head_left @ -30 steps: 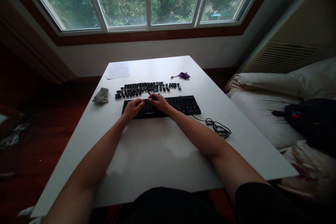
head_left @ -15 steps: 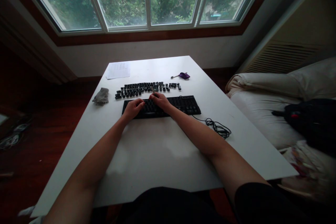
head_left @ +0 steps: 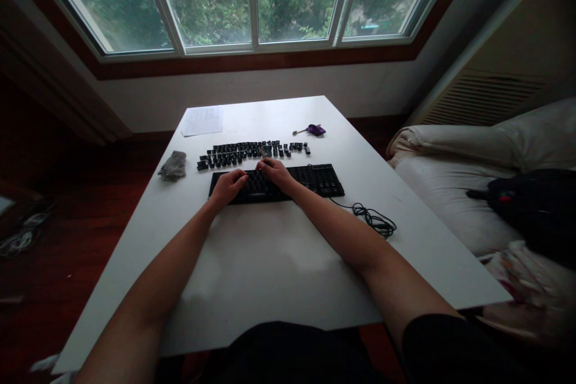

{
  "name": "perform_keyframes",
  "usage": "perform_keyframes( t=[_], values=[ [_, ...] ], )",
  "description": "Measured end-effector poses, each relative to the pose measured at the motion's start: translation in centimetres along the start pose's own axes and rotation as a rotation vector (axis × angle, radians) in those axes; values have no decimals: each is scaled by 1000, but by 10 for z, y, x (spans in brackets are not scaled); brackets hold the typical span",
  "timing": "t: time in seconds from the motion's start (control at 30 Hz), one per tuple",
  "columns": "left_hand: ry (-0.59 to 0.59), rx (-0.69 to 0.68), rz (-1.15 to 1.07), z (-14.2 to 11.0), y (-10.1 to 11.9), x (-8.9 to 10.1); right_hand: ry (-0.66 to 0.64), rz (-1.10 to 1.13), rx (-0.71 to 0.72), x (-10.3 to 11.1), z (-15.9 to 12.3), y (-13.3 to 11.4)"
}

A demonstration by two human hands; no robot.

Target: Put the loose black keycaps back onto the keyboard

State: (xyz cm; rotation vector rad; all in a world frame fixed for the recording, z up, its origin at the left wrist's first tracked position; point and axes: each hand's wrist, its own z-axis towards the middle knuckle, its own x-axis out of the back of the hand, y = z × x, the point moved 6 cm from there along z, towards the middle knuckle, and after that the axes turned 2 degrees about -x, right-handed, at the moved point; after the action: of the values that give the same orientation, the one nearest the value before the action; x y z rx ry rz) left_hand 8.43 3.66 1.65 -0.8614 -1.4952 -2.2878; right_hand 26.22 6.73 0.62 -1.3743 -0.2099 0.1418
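A black keyboard (head_left: 321, 179) lies across the white table in front of me. My left hand (head_left: 230, 185) rests on its left part with the fingers curled in; what they hold, if anything, is hidden. Over the keyboard's middle, my right hand (head_left: 275, 171) is closed around a thin, stick-like tool (head_left: 263, 153) whose light tip points up and away from me. Just beyond the keyboard, loose black keycaps (head_left: 225, 159) stand in uneven rows.
A crumpled grey cloth (head_left: 173, 166) lies at the left. Farther back are a paper sheet (head_left: 202, 120) and a purple object (head_left: 316, 130) with a thin pale handle-like part. The coiled black cable (head_left: 374, 219) sits right of the keyboard. A sofa (head_left: 432, 192) stands beyond the table's right edge.
Both hands stay in nearly the same places on the keyboard. The tool in my right hand looks very slightly shifted; nothing else has visibly moved.
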Motion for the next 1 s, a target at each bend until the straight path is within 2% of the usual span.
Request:
perform_keyframes(
  t=[0.37, 0.5, 0.7, 1.0],
  values=[
    [1, -15, 7, 0, 2, 1, -9, 33, -20, 0, 0, 1],
    [-4, -17, 11, 0, 2, 0, -26, 125, -67, 2, 2, 5],
    [4, -13, 22, 1, 0, -1, -122, 372, -138, 4, 3, 4],
    [-7, -10, 20, 0, 2, 0, -126, 390, -136, 4, 3, 2]
  ],
)
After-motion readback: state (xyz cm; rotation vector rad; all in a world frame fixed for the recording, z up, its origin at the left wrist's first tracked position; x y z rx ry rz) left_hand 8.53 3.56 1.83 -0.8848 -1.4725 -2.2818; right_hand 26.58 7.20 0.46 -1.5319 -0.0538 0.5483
